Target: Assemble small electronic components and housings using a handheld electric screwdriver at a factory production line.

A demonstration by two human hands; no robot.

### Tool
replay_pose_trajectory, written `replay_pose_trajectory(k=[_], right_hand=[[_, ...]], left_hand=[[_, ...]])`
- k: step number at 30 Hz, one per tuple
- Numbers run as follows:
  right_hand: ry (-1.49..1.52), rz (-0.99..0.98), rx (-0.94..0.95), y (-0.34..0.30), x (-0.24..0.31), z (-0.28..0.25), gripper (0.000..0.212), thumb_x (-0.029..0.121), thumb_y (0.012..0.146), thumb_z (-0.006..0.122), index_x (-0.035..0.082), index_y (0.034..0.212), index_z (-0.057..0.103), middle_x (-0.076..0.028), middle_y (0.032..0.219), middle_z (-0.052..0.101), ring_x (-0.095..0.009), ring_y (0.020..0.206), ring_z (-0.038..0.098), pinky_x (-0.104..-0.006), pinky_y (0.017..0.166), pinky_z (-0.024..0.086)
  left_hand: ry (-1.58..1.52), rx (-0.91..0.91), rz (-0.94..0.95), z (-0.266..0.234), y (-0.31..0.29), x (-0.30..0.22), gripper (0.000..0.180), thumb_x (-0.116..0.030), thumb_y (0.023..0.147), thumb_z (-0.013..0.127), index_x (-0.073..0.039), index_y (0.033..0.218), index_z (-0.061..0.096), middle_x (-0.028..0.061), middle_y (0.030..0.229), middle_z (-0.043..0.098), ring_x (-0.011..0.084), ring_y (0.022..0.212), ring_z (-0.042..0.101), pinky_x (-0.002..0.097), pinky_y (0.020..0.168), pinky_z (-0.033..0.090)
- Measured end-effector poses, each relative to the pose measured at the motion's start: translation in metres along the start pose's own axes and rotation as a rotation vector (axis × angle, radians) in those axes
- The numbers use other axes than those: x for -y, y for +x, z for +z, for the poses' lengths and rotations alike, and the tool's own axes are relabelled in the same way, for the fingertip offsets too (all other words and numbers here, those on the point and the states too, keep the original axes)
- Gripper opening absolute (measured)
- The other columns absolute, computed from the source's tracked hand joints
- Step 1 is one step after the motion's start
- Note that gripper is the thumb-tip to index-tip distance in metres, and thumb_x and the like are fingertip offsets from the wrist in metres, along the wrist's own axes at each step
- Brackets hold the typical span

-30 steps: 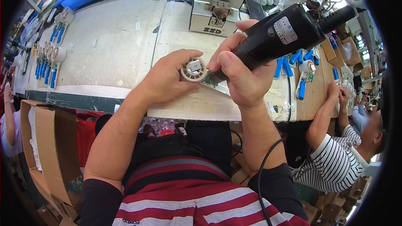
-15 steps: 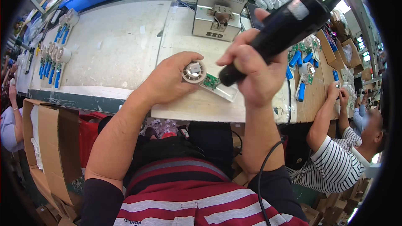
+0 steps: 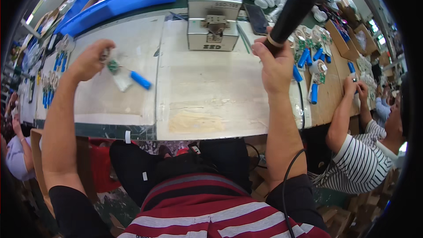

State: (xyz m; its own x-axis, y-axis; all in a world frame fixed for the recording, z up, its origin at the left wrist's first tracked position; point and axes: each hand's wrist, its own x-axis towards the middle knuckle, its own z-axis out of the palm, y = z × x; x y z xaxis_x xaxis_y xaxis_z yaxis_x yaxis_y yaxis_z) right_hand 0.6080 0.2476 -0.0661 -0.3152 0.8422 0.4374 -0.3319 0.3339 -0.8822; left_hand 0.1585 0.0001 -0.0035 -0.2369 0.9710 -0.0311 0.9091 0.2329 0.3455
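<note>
fan-like part (image 3: 121, 80) is in the left hand (image 3: 90, 61), whose fingers are pinching its round end; its green board (image 3: 113, 66) and pale handle stretch from these fingertips to the right and toward the body. because it is blurred, i cannot say surely if the handle touches the white table (image 3: 198, 83). blue cylinder (image 3: 141, 80) is further right of the same fingers. the right hand (image 3: 277, 64) has its fingers closed around the lower end of a black tool (image 3: 291, 13), which rises away above them. silver machine (image 3: 213, 35) stands between both hands, beyond the fingertips. more similar parts (image 3: 315, 79) lie to the right of the right fingers.
</note>
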Motion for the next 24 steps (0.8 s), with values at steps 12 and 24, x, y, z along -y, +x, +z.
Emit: replay_pose_trajectory(k=[12,24], right_hand=[[-0.915,-0.196,-0.361,-0.034,0.027,-0.081,0.033,0.001,0.091,0.076,-0.002,0.124,0.072,-0.011,0.112,0.069,-0.018,0.103,0.066,-0.0305,0.085,0.056],[-1.348,-0.175,-0.232,-0.050,0.025,-0.077,0.047,0.026,0.081,0.090,0.003,0.115,0.068,-0.015,0.119,0.067,-0.039,0.120,0.059,-0.0533,0.101,0.046]], left_hand=[[0.416,-0.407,0.112,-0.005,0.047,0.120,0.038,0.007,0.093,0.054,-0.004,0.128,0.066,0.0199,0.131,0.063,0.0416,0.128,0.060,0.0457,0.112,0.047],[-0.342,-0.317,0.397,0.125,-0.017,-0.155,0.010,0.000,0.087,0.076,0.000,0.095,0.070,0.0158,0.097,0.071,0.0365,0.098,0.070,0.0430,0.091,0.055]])
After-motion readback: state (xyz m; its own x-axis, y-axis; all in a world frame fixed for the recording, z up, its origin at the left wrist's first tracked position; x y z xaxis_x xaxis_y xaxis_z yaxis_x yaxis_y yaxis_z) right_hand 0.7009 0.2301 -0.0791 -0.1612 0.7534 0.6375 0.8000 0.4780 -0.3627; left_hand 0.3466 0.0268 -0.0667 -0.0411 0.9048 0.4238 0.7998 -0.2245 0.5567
